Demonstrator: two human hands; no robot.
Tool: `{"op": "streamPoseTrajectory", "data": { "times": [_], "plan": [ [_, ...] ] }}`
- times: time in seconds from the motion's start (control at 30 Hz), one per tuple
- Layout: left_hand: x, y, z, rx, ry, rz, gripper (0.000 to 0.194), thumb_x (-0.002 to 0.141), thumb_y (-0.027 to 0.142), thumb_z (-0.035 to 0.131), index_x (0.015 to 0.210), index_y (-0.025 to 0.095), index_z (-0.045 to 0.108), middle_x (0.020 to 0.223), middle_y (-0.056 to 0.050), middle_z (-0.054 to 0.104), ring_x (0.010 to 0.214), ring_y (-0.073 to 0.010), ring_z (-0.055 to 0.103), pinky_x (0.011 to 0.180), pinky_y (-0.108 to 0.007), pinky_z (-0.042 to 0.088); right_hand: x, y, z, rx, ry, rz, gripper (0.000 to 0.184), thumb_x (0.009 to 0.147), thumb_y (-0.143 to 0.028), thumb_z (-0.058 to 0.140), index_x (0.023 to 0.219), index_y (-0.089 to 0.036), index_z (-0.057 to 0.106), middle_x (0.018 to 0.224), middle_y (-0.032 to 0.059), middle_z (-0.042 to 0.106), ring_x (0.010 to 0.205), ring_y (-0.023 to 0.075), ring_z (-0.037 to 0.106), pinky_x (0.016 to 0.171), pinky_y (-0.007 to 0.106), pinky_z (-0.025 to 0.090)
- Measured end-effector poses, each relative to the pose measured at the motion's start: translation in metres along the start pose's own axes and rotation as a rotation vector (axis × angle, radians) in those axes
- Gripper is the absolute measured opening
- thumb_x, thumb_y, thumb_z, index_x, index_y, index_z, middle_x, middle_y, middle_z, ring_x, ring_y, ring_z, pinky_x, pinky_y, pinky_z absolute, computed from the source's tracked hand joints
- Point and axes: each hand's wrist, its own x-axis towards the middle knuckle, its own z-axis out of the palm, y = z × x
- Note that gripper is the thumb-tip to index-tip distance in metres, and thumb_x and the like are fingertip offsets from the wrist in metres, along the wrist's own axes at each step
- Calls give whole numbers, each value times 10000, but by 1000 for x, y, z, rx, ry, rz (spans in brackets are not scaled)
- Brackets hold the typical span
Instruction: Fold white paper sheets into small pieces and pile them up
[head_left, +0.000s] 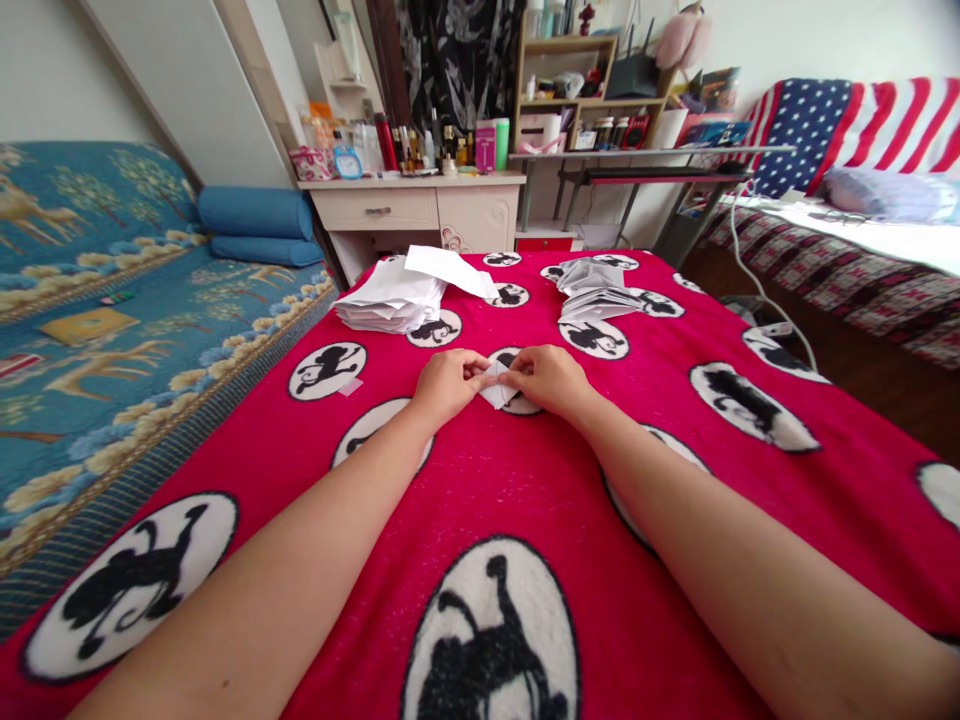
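Note:
Both my hands meet over the middle of a red cloth [495,500] printed with black monkey figures in white ovals. Between them is a small folded piece of white paper [497,394], its lower corner pointing toward me. My left hand [452,384] pinches its left side between thumb and fingers. On the right side, my right hand [549,378] grips it the same way. Beyond my left hand lies a stack of white paper sheets [394,300], the top sheet askew. Past my right hand sits a pile of folded papers [596,290].
A small paper scrap [350,386] lies left of my hands. A sofa with a blue cover [135,330] borders the left side. A white dresser [412,208] with bottles and a desk [652,160] stand behind. At right is a bed [862,260], with a white cable [765,285] hanging beside it.

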Motion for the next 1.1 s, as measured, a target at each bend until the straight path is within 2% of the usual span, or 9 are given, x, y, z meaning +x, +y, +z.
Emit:
{"op": "streamPoseTrajectory", "data": {
  "times": [0.2, 0.37, 0.47, 0.63, 0.8, 1.1],
  "plan": [
    [0, 7, 0, -83, 18, 11, 222, 767, 359, 658, 805, 142, 679, 749, -43, 694, 650, -135, 584, 599, -231, 440, -1, 7, 5, 157, 26, -48, 240, 777, -407, 627, 737, -172, 650, 655, 16, 635, 581, 115, 496, 515, 224, 280],
    [0, 12, 3, -220, -29, 12, 240, 801, 377, 609, 818, 140, 637, 753, -49, 690, 692, -157, 627, 607, -231, 460, -2, 9, 10, 278, 23, -134, 202, 818, -362, 576, 852, -180, 655, 719, 13, 639, 616, 120, 502, 523, 212, 285],
    [-1, 14, 5, -273, -53, 6, 305, 822, 445, 584, 778, 144, 603, 713, -36, 665, 664, -156, 619, 573, -225, 442, -3, 5, 11, 297, 28, -174, 210, 854, -340, 522, 780, -174, 628, 686, 9, 601, 614, 119, 478, 531, 212, 290],
    [-2, 20, 5, -266, -73, 0, 410, 848, 541, 521, 704, 157, 542, 622, 5, 555, 601, -126, 527, 516, -214, 360, -6, -3, 12, 335, 60, -176, 233, 862, -308, 494, 687, -172, 565, 625, 0, 540, 600, 118, 457, 544, 218, 298],
    [-1, 22, 3, -239, -40, 57, 419, 860, 496, 509, 607, 175, 418, 573, 38, 374, 564, -94, 374, 504, -218, 272, -9, -8, 15, 341, 102, -159, 236, 857, -317, 491, 676, -178, 553, 609, 0, 516, 585, 119, 440, 545, 227, 293],
    [-1, 23, 2, -329, -26, 46, 395, 845, 443, 507, 588, 183, 358, 568, 45, 301, 547, -88, 317, 505, -228, 246, -10, -11, 14, 389, 106, -186, 258, 857, -323, 490, 639, -186, 502, 585, -12, 475, 565, 112, 411, 532, 231, 279]
  ]
}}
